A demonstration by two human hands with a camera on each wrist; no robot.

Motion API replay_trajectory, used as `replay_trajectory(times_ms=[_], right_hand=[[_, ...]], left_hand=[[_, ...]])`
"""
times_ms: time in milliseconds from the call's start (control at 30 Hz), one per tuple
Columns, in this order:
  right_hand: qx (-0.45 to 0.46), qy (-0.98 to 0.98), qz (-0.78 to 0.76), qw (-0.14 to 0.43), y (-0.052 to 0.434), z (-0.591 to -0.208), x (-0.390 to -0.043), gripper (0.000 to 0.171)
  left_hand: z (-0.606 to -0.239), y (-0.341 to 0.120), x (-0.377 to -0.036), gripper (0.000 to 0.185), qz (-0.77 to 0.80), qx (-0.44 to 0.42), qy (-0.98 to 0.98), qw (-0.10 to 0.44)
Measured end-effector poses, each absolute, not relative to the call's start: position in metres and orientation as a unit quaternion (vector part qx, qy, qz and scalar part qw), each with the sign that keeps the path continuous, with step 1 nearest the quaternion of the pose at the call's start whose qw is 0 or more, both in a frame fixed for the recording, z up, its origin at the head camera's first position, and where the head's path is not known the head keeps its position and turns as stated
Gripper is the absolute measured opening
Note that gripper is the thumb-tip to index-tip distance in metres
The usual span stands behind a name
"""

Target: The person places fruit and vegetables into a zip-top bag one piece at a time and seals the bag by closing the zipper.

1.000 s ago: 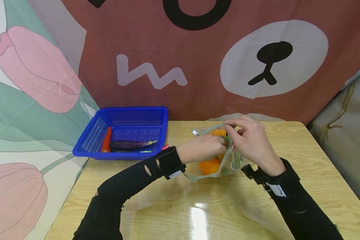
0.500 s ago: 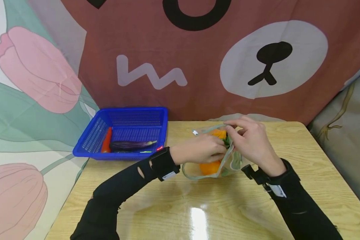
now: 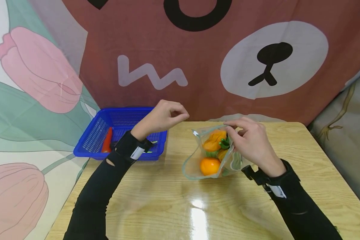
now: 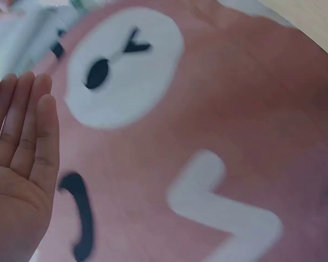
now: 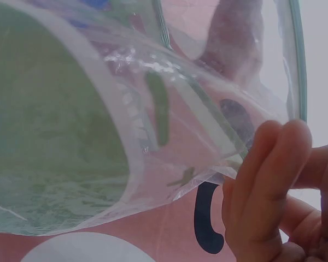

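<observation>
My left hand [image 3: 165, 116] is in the air over the right side of the blue basket [image 3: 85, 146]. It holds nothing; its fingers [image 4: 24, 131] look straight in the left wrist view. My right hand [image 3: 253, 143] pinches the edge of a clear zip bag [image 3: 195, 166] with green trim, whose mouth gapes. Inside the bag lie a round orange fruit [image 3: 209, 166], a wrinkled orange vegetable [image 3: 214, 141] and something green [image 3: 224, 143]. More contents are partly hidden by the bag's side. In the right wrist view, fingertips hold the bag's clear film [image 5: 153, 109].
Within the basket lie a carrot [image 3: 107, 140] and an eggplant [image 3: 114, 144], which my left forearm mostly covers. Both basket and bag stand on a wooden table [image 3: 168, 206]. Behind it hangs a cloth [image 3: 198, 66] with a bear print.
My left hand has come out of the bag and moved up and left, with nothing in it. The bag's contents now show more. My right hand has kept its grip on the bag's edge.
</observation>
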State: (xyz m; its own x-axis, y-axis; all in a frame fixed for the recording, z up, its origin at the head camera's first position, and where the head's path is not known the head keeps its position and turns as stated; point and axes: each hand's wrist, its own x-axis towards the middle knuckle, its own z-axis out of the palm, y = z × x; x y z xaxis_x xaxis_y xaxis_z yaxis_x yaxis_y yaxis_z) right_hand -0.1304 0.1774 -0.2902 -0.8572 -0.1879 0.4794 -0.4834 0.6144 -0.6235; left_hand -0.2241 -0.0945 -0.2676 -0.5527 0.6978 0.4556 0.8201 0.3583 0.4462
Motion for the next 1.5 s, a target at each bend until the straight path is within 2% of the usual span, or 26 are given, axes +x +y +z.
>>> replay_trajectory(times_ms=[267,533,800,900,1067,1200,1333,1500], right_hand=[[0.194,-0.875,0.399,0.194,0.179,-0.290,-0.129,0.020],[0.188,-0.878,0.399,0.185,0.180,-0.290,-0.129,0.019],[0.193,-0.877,0.403,0.176,0.181,-0.291,-0.129,0.019],[0.195,-0.878,0.400,0.177,0.180,-0.291,-0.129,0.019],[0.192,-0.878,0.402,0.174,0.180,-0.288,-0.129,0.019],[0.192,-0.879,0.399,0.174,0.180,-0.287,-0.130,0.018],[0.191,-0.881,0.397,0.173,0.180,-0.288,-0.131,0.019],[0.187,-0.881,0.399,0.172,0.181,-0.290,-0.132,0.019]], left_hand=[[-0.286,-0.126,-0.255,0.014,-0.288,-0.363,-0.885,0.051],[-0.321,-0.173,-0.295,0.013,-0.277,-0.261,-0.925,0.006],[-0.364,-0.207,-0.317,0.010,-0.231,-0.239,-0.943,-0.028],[-0.372,-0.213,-0.318,0.014,-0.210,-0.224,-0.949,-0.074],[-0.378,-0.217,-0.317,0.035,-0.170,-0.183,-0.947,-0.204],[-0.384,-0.217,-0.318,0.051,-0.152,-0.155,-0.935,-0.281],[-0.389,-0.219,-0.319,0.060,-0.141,-0.116,-0.929,-0.321],[-0.388,-0.219,-0.307,0.052,-0.118,-0.081,-0.935,-0.325]])
